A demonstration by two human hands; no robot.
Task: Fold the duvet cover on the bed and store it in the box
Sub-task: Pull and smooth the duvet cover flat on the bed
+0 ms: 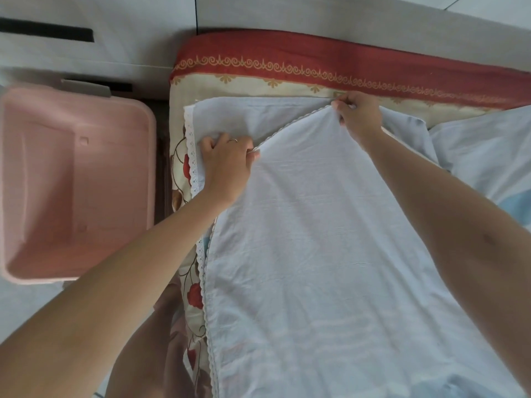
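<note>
Slippage is looking likeliest — the thin trimmed edge could be sliding out of either pinch, skewing the fold. The left hand (227, 160) and right hand (359, 116) are each pinching that lifted edge of the duvet cover (316, 254), which is lying on the bed (316, 60) beneath both arms.

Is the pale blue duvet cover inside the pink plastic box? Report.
No: left hand and right hand grip the duvet cover on the bed.
</note>
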